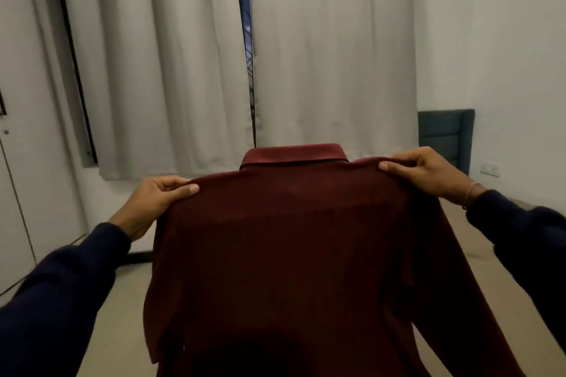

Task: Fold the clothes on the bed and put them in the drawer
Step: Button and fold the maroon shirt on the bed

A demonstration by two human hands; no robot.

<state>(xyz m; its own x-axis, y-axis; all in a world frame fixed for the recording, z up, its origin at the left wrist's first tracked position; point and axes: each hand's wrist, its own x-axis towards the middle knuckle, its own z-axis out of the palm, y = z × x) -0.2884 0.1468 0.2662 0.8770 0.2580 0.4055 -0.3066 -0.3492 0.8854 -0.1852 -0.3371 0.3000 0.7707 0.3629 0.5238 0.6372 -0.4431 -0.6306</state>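
Hands raised before pale curtains (pixel 171 55): left hand (pixel 156 202) and right hand (pixel 425 171) each pinch a shoulder of a maroon shirt (pixel 284 260), hanging back-on above the bed (pixel 477 257). Folding looks barely begun; next, lay it flat.

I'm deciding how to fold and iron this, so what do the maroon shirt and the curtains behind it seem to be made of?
The maroon shirt looks like a soft matte woven fabric, perhaps cotton: no sheen, a stiff collar, and it drapes limply from both hands. The curtains look like thick, matte, pale grey cloth, hanging in deep, regular folds. The exact fibre of either cannot be told.
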